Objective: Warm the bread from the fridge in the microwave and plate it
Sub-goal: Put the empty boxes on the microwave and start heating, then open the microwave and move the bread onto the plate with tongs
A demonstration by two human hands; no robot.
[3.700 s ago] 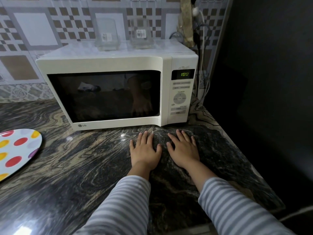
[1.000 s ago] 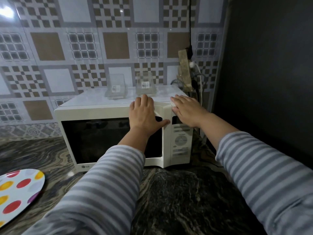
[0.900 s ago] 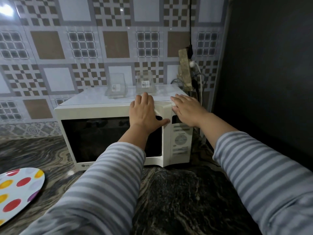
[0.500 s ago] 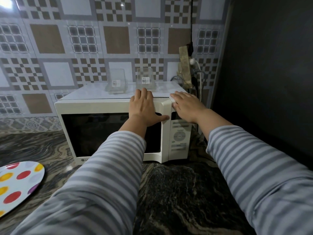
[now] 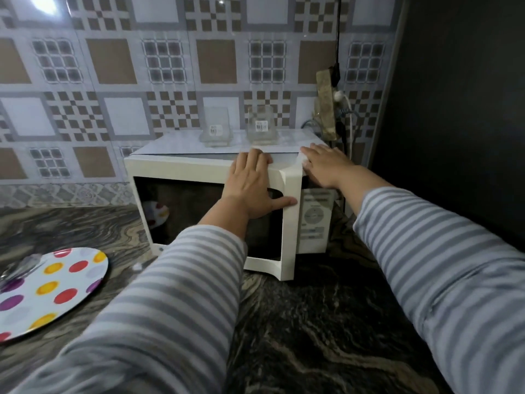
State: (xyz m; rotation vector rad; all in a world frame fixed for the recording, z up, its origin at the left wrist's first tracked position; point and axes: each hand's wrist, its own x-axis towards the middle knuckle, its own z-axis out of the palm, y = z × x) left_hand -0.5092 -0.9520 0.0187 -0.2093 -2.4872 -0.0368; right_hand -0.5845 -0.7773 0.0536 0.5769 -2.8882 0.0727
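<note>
Gleaming dark marble counter, tiled wall, microwave w/ door ajar

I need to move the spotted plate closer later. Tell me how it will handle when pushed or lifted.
The plate looks thin and rigid, so it is probably light and stiff. It lies flat on the polished stone counter, so it would likely slide easily if pushed. Its shallow rim lies low against the counter, so getting a grip under the edge may be awkward.

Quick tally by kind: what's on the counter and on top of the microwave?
Microwave: 1
Clear containers on top, one and another: 2
Polka-dot plate: 1
Total: 4
</note>
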